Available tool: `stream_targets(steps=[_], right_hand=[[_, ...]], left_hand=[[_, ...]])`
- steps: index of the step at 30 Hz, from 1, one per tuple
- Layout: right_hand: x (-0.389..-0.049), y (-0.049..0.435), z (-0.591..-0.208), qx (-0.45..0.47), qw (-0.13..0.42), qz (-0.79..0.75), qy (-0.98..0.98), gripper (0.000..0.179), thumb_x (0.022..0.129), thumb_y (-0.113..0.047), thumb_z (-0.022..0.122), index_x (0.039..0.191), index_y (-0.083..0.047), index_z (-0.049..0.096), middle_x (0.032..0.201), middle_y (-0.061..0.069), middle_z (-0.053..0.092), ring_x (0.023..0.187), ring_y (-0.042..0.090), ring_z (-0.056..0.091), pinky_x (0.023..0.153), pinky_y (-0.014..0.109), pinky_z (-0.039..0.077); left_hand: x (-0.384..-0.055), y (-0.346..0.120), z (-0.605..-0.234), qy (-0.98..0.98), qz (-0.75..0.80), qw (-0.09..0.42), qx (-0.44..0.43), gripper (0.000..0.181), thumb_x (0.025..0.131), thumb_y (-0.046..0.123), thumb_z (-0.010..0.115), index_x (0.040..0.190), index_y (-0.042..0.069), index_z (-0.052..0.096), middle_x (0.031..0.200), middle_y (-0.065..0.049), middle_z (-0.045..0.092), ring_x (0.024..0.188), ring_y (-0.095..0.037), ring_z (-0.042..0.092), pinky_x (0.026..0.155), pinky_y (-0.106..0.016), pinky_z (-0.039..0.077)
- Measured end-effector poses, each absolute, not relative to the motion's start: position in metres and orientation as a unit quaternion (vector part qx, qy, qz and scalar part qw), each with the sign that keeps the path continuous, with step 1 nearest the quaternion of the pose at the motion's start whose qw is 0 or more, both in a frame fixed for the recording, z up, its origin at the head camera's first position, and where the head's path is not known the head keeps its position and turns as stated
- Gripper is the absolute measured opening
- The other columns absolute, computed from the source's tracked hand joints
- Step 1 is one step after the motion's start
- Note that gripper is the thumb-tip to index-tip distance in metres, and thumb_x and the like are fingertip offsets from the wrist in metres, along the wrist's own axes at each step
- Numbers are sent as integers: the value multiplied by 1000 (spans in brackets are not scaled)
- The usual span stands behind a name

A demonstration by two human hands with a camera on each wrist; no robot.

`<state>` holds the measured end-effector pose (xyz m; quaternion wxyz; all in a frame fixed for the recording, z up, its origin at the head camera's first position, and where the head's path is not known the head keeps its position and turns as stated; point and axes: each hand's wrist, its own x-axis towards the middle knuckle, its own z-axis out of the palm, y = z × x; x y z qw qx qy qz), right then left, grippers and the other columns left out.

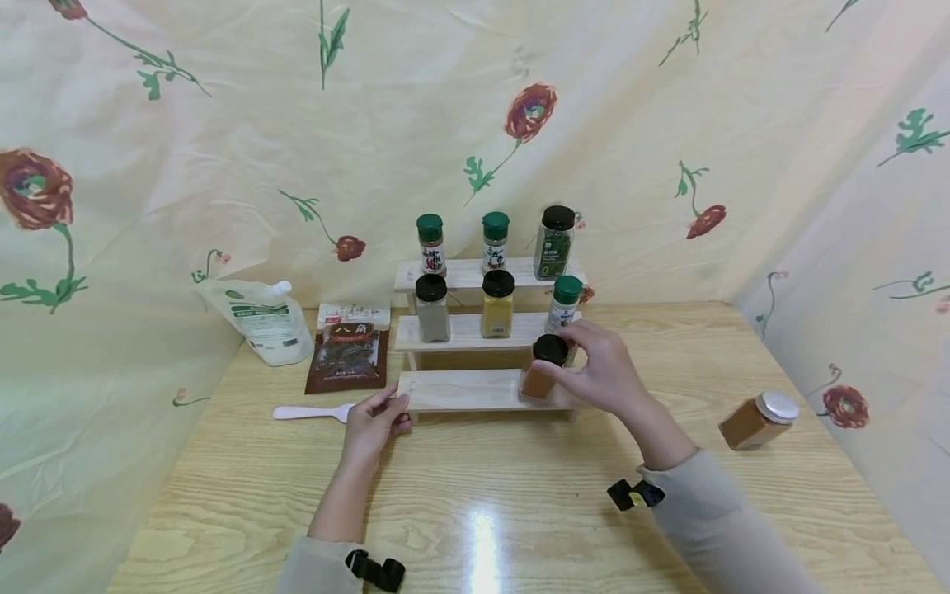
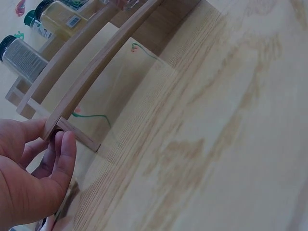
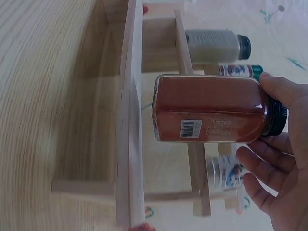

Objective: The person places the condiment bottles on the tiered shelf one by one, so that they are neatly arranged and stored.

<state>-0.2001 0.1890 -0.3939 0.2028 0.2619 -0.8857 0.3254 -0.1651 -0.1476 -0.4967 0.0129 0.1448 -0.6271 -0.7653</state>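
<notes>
A three-tier wooden spice rack (image 1: 460,391) stands on the table against the cloth backdrop. My left hand (image 1: 372,426) holds the left end of its lowest tier, with the thumb on top and curled fingers beneath in the left wrist view. By its black lid, my right hand (image 1: 604,371) grips a square glass jar of reddish-brown powder (image 3: 207,108). The jar is upright, its base close over the right part of the lowest tier. Just behind it on the middle tier is a green-capped shaker (image 1: 562,301), partly covered by the right hand in the head view.
A grey-powder jar (image 1: 433,312) and a yellow-powder jar (image 1: 497,307) share the middle tier. Several bottles, including a black-lidded green jar (image 1: 554,246), line the top. Left are a white pouch (image 1: 267,323), brown packet (image 1: 347,351) and pink utensil (image 1: 308,412); right, a tilted silver-lidded jar (image 1: 757,419).
</notes>
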Motion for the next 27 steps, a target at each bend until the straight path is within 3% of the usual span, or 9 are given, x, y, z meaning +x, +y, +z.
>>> stream_targets(steps=[7,18,27], right_hand=[[-202,170,-394,272,198,322,-885,45,78,-31,90,106,-1,73,98,9,70,84,22,63,67,39,55],[-207,140,-390,266,176,297,-900,51,79,-43,87,109,-3,74,109,10,71,91,23,64,75,37,55],[-214,112,-386,298,167,282,-897,55,81,-45,86,112,-1,74,100,9,71,86,21,64,72,36,56]], left_hand=[[-164,-148,-495,-632,-762,5,143,45,97,3,69,139,-5,56,91,-5,61,69,-10,64,70,-23,64],[-164,-148,-494,-631,-762,9,144,45,96,1,69,138,-8,56,91,-5,62,67,-10,65,69,-23,64],[-163,-148,-493,-636,-759,9,142,45,96,2,69,139,-7,56,92,-6,61,69,-12,66,70,-24,64]])
